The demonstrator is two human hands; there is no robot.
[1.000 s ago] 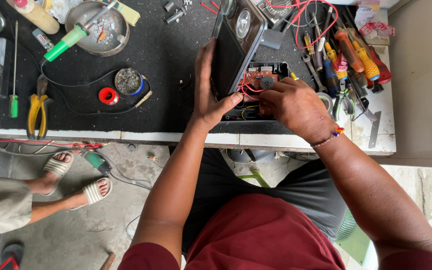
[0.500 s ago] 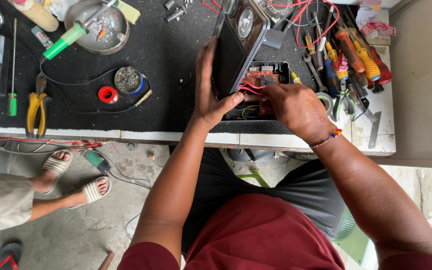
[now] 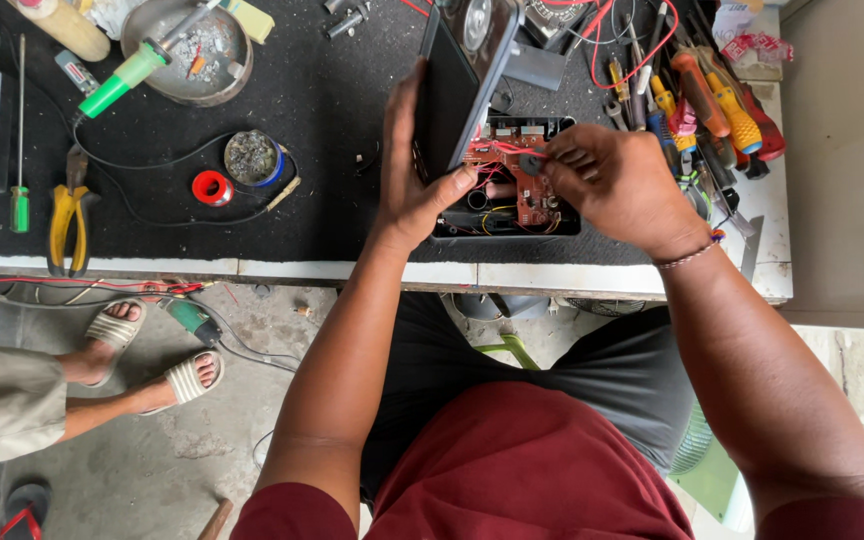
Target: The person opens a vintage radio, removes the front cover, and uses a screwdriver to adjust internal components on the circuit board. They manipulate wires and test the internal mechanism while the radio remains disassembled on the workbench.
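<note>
left hand [image 3: 414, 195] props black casing [image 3: 452, 85]; red circuit board [image 3: 520, 185] exposed, wired.

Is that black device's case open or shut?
Open: the left hand tilts the cover up, exposing the red circuit board that the right hand touches.

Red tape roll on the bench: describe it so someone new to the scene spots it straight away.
Start at the black mat covering the workbench, left of the left hand. Near the mat's front edge sits a small round tin with a blue rim; the red tape roll lies just beside it, toward the yellow-handled pliers. It is the only small red ring lying flat there.
</note>
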